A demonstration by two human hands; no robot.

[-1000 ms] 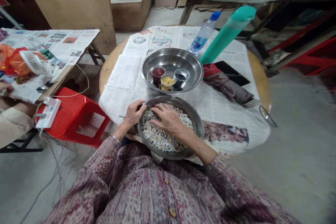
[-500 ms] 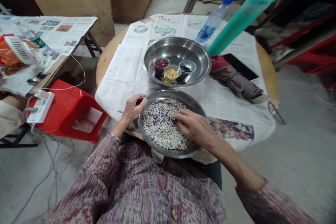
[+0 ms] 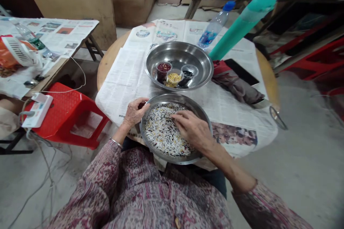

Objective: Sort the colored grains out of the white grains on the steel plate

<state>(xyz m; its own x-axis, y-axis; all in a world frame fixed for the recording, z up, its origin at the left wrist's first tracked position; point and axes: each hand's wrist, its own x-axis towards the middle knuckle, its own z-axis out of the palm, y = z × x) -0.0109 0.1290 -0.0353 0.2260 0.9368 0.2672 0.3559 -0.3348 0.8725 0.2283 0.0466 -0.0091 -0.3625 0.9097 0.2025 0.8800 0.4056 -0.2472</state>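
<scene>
My left hand (image 3: 135, 111) grips the upper left rim of a round steel pan (image 3: 202, 112), which sits at the table's near edge by my lap. Inside it lies a layer of mixed grains and beans (image 3: 163, 132), mostly white with black, yellow and reddish bits. My right hand (image 3: 192, 127) is over the right half of the layer, fingertips drawn together at the grains; whatever they pinch is too small to see. Beyond the pan stands a larger steel basin (image 3: 178, 47) holding clear cups of red beans (image 3: 163, 67), yellow grains (image 3: 174, 77) and black beans (image 3: 188, 73).
Newspaper covers the round table (image 3: 118, 75). Behind the basin are a blue-capped bottle (image 3: 213, 27) and a tall green cylinder (image 3: 242, 27); a folded umbrella (image 3: 233, 84) and a dark tablet (image 3: 242, 72) lie right. A red stool (image 3: 70, 114) bearing a power strip (image 3: 39, 110) stands left.
My right fingertips have shifted a little left across the pan. The dark patches among the grains look more broken up. My left hand keeps its hold on the rim.
</scene>
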